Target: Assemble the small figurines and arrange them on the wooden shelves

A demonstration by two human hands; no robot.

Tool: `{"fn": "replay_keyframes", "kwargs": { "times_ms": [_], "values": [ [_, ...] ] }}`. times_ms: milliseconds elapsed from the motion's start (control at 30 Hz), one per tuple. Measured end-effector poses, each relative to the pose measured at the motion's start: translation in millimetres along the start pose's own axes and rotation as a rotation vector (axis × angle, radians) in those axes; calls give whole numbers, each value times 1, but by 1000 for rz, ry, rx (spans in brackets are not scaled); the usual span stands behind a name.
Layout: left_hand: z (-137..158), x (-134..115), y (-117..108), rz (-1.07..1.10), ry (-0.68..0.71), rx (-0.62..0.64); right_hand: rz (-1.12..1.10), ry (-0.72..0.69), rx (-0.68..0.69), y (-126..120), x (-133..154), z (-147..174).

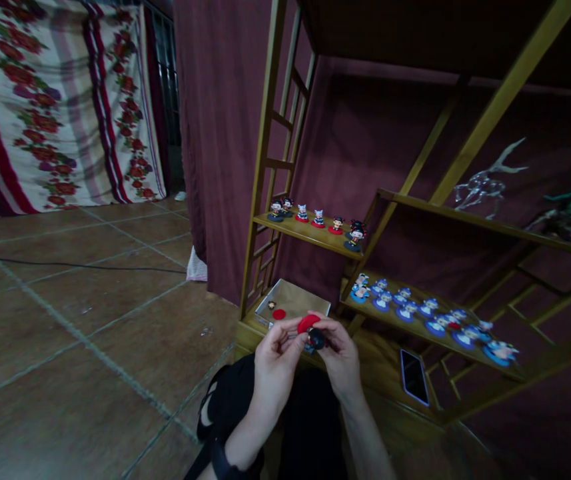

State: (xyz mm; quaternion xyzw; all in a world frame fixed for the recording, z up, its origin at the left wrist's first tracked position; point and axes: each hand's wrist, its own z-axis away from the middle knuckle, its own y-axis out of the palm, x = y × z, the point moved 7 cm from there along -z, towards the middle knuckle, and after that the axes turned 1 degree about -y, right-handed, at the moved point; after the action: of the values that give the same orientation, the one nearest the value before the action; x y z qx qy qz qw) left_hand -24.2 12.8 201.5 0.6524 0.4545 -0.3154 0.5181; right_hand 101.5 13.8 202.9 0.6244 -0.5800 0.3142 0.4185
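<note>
A small figurine (316, 339) with a dark head and a round red base (308, 323) is held between both hands above my lap. My left hand (276, 360) pinches it from the left, thumb and fingers closed around the base and body. From the other side, my right hand (341, 359) grips it with curled fingers. The figurine's front is turned away, and fingers cover part of it. Just beyond my hands is an open shallow box (310, 300). A loose red disc (278, 314) and a small dark-haired figurine piece (272, 305) lie in it.
The wooden display rack (310, 235) carries several figurines on its upper left shelf. Several blue-based figurines (407, 310) stand on the lower right shelf (365, 308). A phone or tablet (414, 377) lies at the rack's bottom. A clear deer ornament (485, 187) stands higher right.
</note>
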Motion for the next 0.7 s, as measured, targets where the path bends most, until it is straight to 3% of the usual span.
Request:
{"fn": "replay_keyframes", "kwargs": {
  "times_ms": [133,233,367,467,700],
  "values": [
    [-13,10,-2,-169,28,-11,-44,112,-131,-4,-33,-2],
    [-21,14,-3,-482,83,9,-227,241,-170,-1,-63,0],
    [-21,14,11,-1023,189,189,-385,394,-229,-7,-93,7],
    [-16,15,24,-1295,277,310,-397,414,-206,-13,-105,9],
    [-8,15,34,-1457,446,376,-394,369,-241,-23,-106,10]
  ]
}}
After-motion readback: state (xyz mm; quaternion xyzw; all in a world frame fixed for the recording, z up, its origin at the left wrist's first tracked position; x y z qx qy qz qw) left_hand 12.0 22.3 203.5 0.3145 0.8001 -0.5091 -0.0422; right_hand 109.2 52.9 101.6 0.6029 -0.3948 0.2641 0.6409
